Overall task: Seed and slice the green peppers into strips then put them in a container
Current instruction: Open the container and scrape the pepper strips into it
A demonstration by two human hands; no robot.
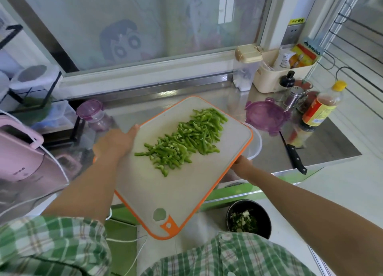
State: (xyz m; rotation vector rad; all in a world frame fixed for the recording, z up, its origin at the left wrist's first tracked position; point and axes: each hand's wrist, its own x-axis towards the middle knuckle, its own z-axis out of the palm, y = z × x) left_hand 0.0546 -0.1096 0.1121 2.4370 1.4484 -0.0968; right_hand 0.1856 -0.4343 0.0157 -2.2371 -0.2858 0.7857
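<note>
Steel counter (323, 149) runs below the frosted window (145, 27); mid-frame our left hand (116, 143) and right hand (242, 166) grip the sides of the cutting board (176, 193), pepper strips (182, 139) heaped on it, above a clear container (256, 146)

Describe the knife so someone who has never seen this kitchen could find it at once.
Find the orange-rimmed white cutting board held over the steel counter. Right of it, near the counter's front edge, lies the black-handled knife. Unlike the round purple lid and upright bottles behind it, it is long, thin and dark.
</note>
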